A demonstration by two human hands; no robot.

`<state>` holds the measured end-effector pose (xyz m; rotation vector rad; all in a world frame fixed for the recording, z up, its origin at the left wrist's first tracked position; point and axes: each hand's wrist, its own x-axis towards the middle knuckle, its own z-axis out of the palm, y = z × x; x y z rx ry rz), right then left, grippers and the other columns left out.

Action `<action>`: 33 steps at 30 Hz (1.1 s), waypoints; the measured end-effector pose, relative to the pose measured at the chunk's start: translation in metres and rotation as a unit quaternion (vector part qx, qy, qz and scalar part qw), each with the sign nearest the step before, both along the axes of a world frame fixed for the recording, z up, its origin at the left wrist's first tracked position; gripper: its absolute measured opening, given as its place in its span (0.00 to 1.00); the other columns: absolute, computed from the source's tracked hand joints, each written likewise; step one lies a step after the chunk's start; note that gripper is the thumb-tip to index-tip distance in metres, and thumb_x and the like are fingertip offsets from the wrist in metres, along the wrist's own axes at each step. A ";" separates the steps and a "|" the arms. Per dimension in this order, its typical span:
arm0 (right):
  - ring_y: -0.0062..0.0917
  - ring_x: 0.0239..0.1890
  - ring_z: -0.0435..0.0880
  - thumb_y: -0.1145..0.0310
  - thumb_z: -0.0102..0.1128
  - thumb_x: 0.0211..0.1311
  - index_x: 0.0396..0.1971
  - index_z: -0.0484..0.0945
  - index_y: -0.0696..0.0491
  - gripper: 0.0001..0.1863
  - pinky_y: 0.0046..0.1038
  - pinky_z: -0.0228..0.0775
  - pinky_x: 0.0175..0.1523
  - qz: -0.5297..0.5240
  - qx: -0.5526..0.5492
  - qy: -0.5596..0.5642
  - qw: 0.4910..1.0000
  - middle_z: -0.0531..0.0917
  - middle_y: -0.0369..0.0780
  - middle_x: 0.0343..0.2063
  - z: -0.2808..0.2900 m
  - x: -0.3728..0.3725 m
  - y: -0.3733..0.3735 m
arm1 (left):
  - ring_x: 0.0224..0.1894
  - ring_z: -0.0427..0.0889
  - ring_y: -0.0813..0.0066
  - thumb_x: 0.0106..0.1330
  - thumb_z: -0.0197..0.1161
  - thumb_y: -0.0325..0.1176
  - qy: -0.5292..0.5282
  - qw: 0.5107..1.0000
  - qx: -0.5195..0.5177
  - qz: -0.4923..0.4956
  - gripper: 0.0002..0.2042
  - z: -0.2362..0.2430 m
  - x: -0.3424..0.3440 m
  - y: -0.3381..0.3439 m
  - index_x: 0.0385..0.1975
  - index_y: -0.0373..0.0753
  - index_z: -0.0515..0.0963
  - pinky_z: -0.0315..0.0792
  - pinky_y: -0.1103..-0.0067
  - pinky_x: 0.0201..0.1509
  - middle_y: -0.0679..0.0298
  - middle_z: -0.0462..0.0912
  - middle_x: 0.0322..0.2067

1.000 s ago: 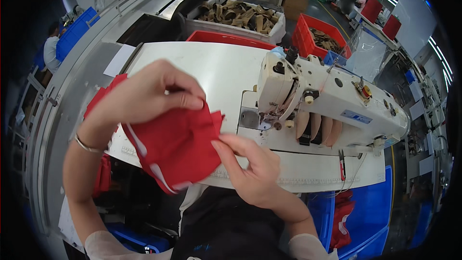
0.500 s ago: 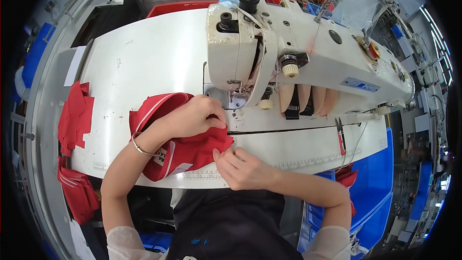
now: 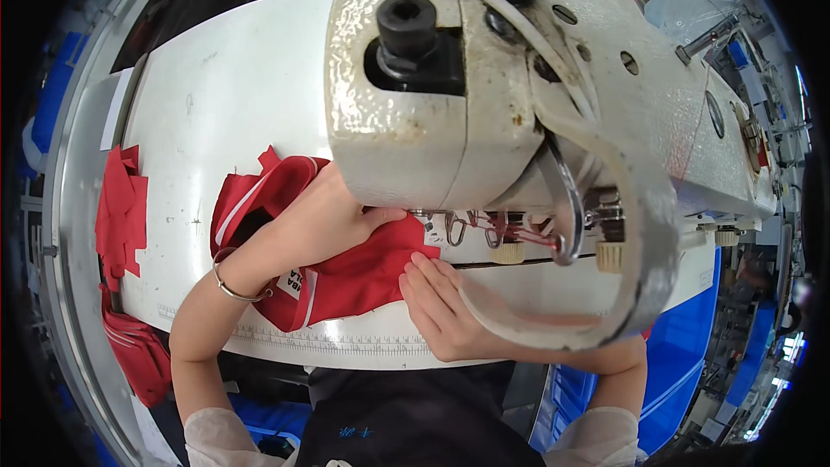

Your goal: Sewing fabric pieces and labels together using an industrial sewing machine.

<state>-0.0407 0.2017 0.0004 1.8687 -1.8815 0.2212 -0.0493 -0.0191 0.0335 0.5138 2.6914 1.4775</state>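
A red fabric piece (image 3: 354, 281) with white piping and a small white label lies bunched on the white sewing machine table (image 3: 251, 78). Its right end reaches under the head of a white sewing machine (image 3: 398, 151). My left hand (image 3: 324, 216), with a bangle at the wrist, grips the fabric close to the needle area; the machine head hides some of its fingers. At the right end of the cloth, my right hand (image 3: 445, 307) has its fingers pressed together on the edge. The machine's curved front part covers some of that forearm.
Red cloth scraps (image 3: 121, 212) lie at the table's left edge, with folded red pieces (image 3: 134, 346) hanging below them. A ruler strip (image 3: 311, 343) runs along the front edge. Blue bins (image 3: 679, 355) stand at the lower right.
The machine head appears much larger and nearer in view. Both hands and the fabric's right end have shifted slightly right relative to the picture. My right hand's fingers are straighter than before.
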 end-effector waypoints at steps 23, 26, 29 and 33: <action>0.31 0.47 0.80 0.67 0.61 0.43 0.41 0.79 0.51 0.20 0.35 0.76 0.47 -0.068 -0.019 -0.098 0.993 0.80 0.40 0.44 -0.003 -0.022 -0.004 | 0.41 0.78 0.52 0.51 0.65 0.21 0.031 0.998 -0.012 0.054 0.11 -0.009 -0.035 0.008 0.36 0.33 0.79 0.72 0.71 0.44 0.51 0.80 0.38; 0.30 0.45 0.81 0.70 0.62 0.40 0.38 0.80 0.51 0.19 0.35 0.76 0.46 -0.089 -0.012 -0.101 0.991 0.82 0.40 0.41 0.005 -0.018 0.003 | 0.41 0.78 0.52 0.50 0.65 0.20 0.049 0.998 0.009 0.043 0.11 0.002 -0.037 0.016 0.36 0.33 0.79 0.72 0.71 0.44 0.51 0.80 0.38; 0.31 0.42 0.81 0.71 0.62 0.38 0.36 0.80 0.53 0.18 0.35 0.75 0.46 -0.073 -0.009 -0.107 0.992 0.82 0.40 0.38 -0.002 -0.022 0.003 | 0.42 0.78 0.52 0.50 0.65 0.20 0.056 0.997 0.009 0.050 0.12 0.007 -0.041 0.015 0.36 0.33 0.79 0.72 0.71 0.44 0.51 0.80 0.39; 0.34 0.38 0.80 0.71 0.59 0.38 0.34 0.79 0.57 0.17 0.34 0.74 0.45 -0.033 0.033 -0.068 0.997 0.80 0.42 0.35 -0.006 -0.021 -0.003 | 0.42 0.77 0.52 0.50 0.65 0.20 0.055 0.995 -0.004 0.078 0.12 0.010 -0.028 0.007 0.36 0.33 0.79 0.72 0.71 0.45 0.51 0.80 0.39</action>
